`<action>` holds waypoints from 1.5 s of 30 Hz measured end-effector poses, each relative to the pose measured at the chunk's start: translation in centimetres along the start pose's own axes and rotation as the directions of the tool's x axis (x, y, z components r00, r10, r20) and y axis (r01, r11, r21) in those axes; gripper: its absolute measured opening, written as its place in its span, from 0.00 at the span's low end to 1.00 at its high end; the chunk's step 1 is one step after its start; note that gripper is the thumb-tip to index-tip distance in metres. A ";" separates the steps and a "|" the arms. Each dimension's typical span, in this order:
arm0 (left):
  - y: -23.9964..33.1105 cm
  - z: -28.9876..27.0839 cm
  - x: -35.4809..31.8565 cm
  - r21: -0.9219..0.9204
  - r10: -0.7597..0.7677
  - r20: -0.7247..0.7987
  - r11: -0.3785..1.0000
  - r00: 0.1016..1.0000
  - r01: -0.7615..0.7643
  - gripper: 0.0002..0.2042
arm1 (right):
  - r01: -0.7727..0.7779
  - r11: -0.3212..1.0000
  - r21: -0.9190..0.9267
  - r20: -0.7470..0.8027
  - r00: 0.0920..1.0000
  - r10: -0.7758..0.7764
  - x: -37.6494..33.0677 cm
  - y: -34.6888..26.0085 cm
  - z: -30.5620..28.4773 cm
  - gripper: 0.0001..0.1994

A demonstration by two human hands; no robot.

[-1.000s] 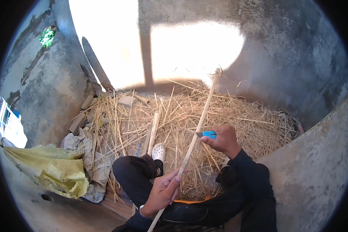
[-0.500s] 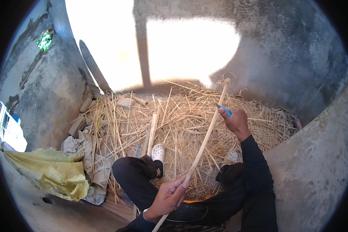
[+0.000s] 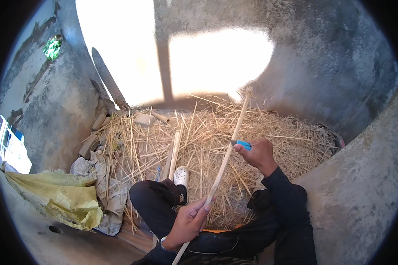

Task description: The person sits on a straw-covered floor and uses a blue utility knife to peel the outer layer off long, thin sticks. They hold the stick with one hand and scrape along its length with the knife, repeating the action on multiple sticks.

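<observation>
A long pale wooden stick point(image 3: 221, 172) slants up from my lap toward the far wall, with curled shavings at its far tip. My left hand point(image 3: 188, 223) is closed round its lower part, above my thigh. In my right hand point(image 3: 257, 154) is a knife with a blue handle point(image 3: 243, 145). Its short dark blade rests against or right beside the stick, about midway along. The right fingers are wrapped round the handle, which they partly hide.
Shavings and strips point(image 3: 292, 145) cover the floor before me. Wooden slats point(image 3: 174, 152) lie near my white clog point(image 3: 181, 176). At left are a yellow sack point(image 3: 57, 196), a crumpled pale cloth point(image 3: 112, 203) and a pole point(image 3: 108, 79) leaning on the wall. Concrete walls point(image 3: 331, 53) stand around.
My right hand and the knife have slid down along the stick, nearer to me. The stick's far tip has shifted slightly left. My left hand keeps its grip.
</observation>
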State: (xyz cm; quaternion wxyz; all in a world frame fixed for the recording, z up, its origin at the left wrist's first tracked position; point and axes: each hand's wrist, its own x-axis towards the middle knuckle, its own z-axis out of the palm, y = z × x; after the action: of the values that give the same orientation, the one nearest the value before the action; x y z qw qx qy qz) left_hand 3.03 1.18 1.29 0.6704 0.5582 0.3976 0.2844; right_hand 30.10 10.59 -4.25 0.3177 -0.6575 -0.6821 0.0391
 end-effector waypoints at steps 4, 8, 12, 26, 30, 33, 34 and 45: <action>-0.3 -0.6 0.0 0.011 -0.018 -0.007 1.000 1.000 0.018 0.18 | 0.026 0.996 0.088 0.047 0.998 -0.030 -0.9 -1.3 0.5 0.37; -0.3 -0.6 0.8 -0.004 -0.017 0.002 1.000 1.000 0.017 0.18 | 0.117 0.993 0.022 0.076 0.990 -0.118 -2.9 -2.3 0.6 0.39; -0.2 -0.2 -0.5 -0.028 -0.032 0.011 0.999 0.999 0.032 0.18 | -0.075 0.997 0.015 0.026 0.997 0.075 0.4 1.5 0.5 0.39; -0.5 0.4 -1.3 -0.059 -0.058 0.086 0.996 0.995 0.064 0.19 | -0.214 0.977 -0.017 0.006 0.977 0.214 2.2 5.3 0.0 0.37; -0.9 0.3 -1.2 -0.052 -0.077 0.103 0.995 0.992 0.083 0.19 | -0.258 0.965 -0.047 -0.141 0.958 0.249 3.8 7.8 0.9 0.40; -1.5 0.6 -1.9 -0.055 -0.081 0.152 0.994 0.985 0.090 0.18 | -0.471 0.880 -0.059 -0.203 0.869 0.451 5.2 11.9 -0.6 0.41; -1.6 0.5 -1.9 -0.045 -0.093 0.167 0.994 0.982 0.102 0.18 | -0.451 0.889 -0.074 -0.237 0.874 0.424 5.0 12.6 -0.6 0.41; -1.0 -0.7 -0.1 -0.082 -0.052 -0.025 0.995 0.998 0.050 0.19 | 0.177 0.981 0.080 0.084 0.979 -0.184 -3.4 -3.1 -0.2 0.36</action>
State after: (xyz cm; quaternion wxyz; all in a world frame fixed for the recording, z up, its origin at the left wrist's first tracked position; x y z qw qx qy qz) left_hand 2.29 1.23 0.27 0.6942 0.5160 0.4090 0.2908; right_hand 27.31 7.01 -3.94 0.3122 -0.5784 -0.7509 0.0646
